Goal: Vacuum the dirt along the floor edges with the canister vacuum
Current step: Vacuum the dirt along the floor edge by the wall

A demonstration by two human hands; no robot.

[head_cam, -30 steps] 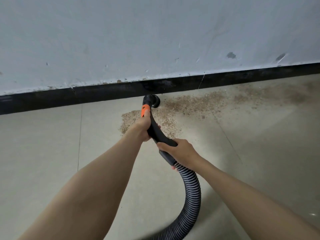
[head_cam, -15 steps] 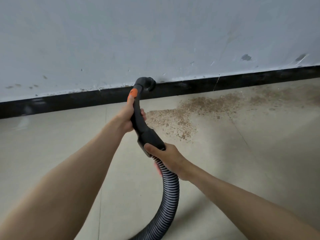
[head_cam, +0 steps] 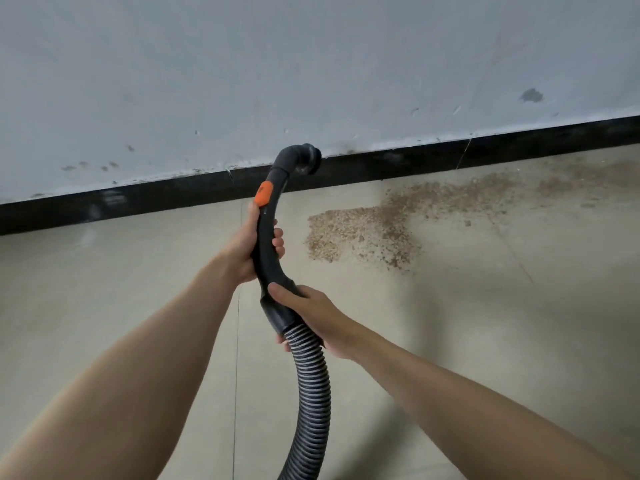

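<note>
Black vacuum handle (head_cam: 268, 244) raised, nozzle end (head_cam: 306, 157) up by the black baseboard (head_cam: 138, 199). Left hand (head_cam: 247, 244) wrapped round mid-grip, right hand (head_cam: 311, 317) clamped where ribbed hose (head_cam: 311, 393) joins. Dirt patch (head_cam: 363, 233) just right on tile.

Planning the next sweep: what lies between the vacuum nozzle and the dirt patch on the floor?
In the head view, only bare tile and black baseboard separate the nozzle from the dirt patch.
</note>
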